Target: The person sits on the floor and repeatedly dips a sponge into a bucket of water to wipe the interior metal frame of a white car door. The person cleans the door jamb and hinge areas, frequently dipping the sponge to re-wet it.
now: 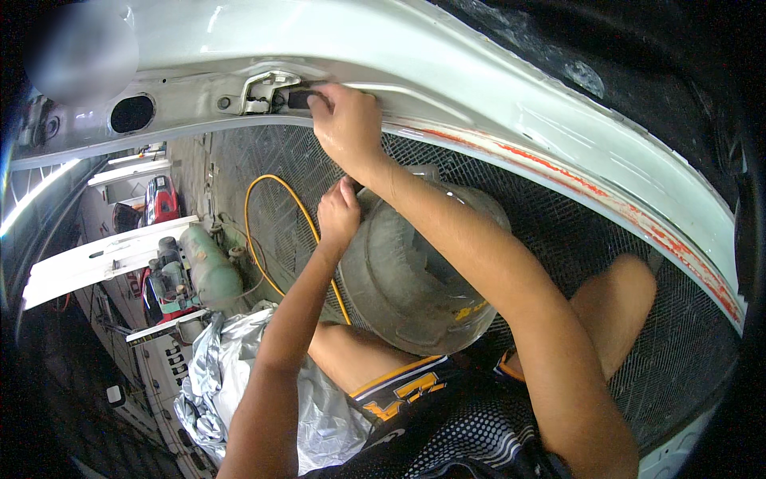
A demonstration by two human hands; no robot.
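Above me runs a white car body panel (pixel 239 40) with a bare, greyish inner edge. A metal hinge-like bracket (pixel 267 89) is fixed there, beside a small dark flat piece (pixel 298 99). My right hand (pixel 349 124) is at the panel, its fingers curled at the end of that dark piece. Lower down and to the left, my left hand (pixel 340 209) is closed, with its fingertips turned away from view. Whatever it may hold is hidden. Just right of the left hand stands a worn grey metal tank (pixel 407 263), partly covered by my right forearm.
An orange hose (pixel 277 179) curves over the dark ribbed floor mat (pixel 231 164). Crumpled silver sheeting (pixel 239 351) lies by my left arm. Further left are a green cylinder (pixel 209 267) and a white panel (pixel 112 255). Red-orange marks (pixel 574 180) run along the car panel's edge.
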